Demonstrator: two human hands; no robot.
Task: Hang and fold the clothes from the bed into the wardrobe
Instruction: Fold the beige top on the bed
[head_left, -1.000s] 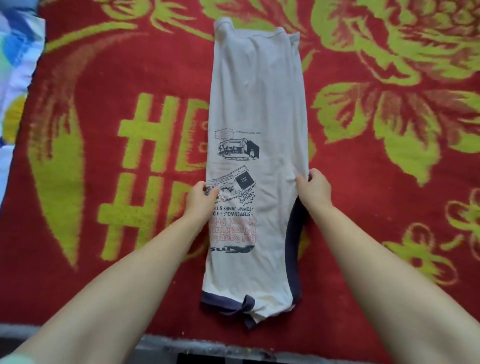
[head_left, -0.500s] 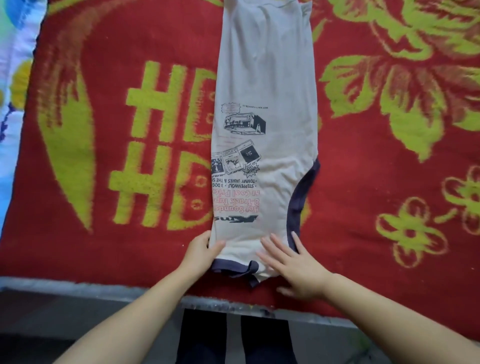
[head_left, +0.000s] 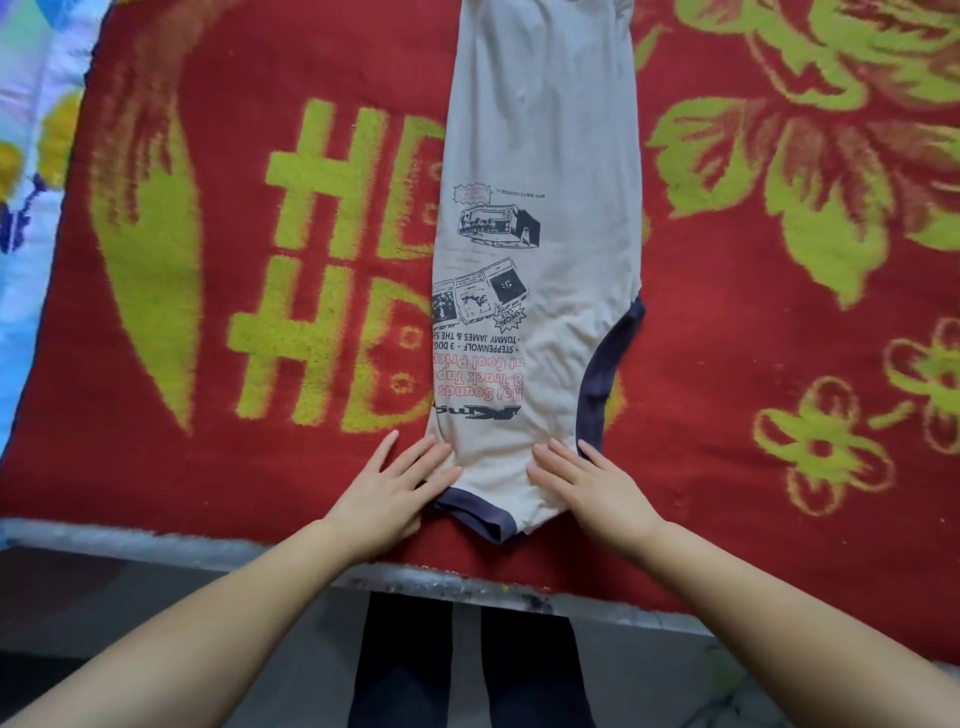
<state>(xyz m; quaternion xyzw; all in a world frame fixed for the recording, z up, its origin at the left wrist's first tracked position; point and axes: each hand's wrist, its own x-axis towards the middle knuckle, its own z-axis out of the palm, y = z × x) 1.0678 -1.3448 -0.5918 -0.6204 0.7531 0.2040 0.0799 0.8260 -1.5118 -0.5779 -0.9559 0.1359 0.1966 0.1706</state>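
Folded cream T-shirt (head_left: 540, 260) at frame centre on a red blanket (head_left: 260, 467).
Left hand (head_left: 387, 496) and right hand (head_left: 597, 488), fingers spread flat, press its lower end; upside-down print reads "STEPPENWOLF", "SPECIAL SALE".

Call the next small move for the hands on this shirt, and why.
Probably pinch the near collar end and fold it away toward the hem. The shirt already lies as a long narrow strip on the blanket, sides folded in. The left hand and right hand lie flat with straight fingers at the near end, either side of it, gripping nothing.
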